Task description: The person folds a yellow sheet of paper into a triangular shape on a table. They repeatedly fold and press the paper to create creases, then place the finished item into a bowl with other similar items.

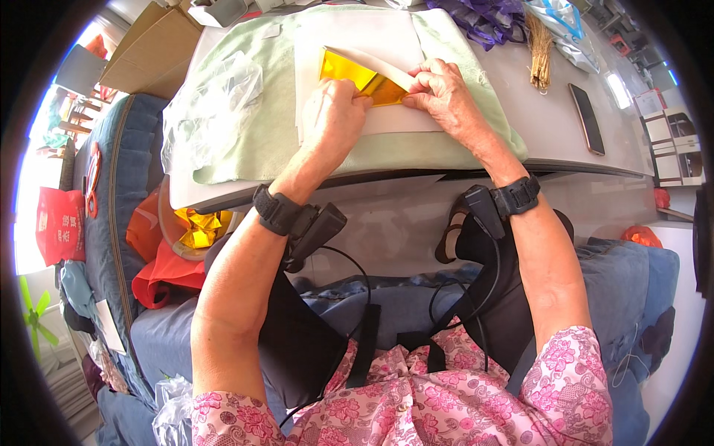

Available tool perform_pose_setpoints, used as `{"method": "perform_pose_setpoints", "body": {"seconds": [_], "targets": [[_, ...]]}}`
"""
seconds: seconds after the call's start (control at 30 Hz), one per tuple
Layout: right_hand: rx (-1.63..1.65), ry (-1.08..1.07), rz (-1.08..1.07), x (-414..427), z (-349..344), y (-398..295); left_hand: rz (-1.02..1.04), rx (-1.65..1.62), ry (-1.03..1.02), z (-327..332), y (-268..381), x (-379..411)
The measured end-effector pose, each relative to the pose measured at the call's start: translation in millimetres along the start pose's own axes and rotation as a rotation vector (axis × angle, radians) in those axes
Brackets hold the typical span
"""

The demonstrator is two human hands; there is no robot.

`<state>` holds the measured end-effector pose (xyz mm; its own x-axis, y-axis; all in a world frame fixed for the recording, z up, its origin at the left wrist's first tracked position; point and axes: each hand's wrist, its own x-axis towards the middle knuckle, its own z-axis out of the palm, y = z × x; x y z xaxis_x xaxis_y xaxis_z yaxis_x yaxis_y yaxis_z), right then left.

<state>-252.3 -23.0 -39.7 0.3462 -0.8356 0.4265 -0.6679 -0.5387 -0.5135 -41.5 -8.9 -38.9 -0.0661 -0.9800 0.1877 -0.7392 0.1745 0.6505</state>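
A sheet of shiny gold foil paper [344,69] lies partly folded on white paper [362,28], its pale backing showing along a raised flap. My left hand [336,108] is at the sheet's left lower edge, fingers curled and thumb against the gold side. The fingers of my right hand [440,92] pinch the right corner, where the pale flap meets the gold. Beneath the white paper a light green towel [334,161] covers part of the table. Both hands hide portions of the foil's edges.
Crumpled clear plastic [223,100] lies left on the towel. To the right are a smartphone [587,119], a bundle of dry straw [539,56] and a purple plastic bag [485,22]. A cardboard box [150,50] stands far left. Folded gold foil pieces [198,228] sit in a container below.
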Motion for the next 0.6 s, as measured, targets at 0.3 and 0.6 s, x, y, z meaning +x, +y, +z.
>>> {"method": "perform_pose_setpoints", "body": {"seconds": [0.3,0.6], "targets": [[-0.068,0.003,-0.034,0,1,0,-0.002,0.087,0.004,-6,9,-4],[-0.163,0.013,-0.138,3,-3,-2,-0.045,0.149,-0.032,-12,18,-5]]}}
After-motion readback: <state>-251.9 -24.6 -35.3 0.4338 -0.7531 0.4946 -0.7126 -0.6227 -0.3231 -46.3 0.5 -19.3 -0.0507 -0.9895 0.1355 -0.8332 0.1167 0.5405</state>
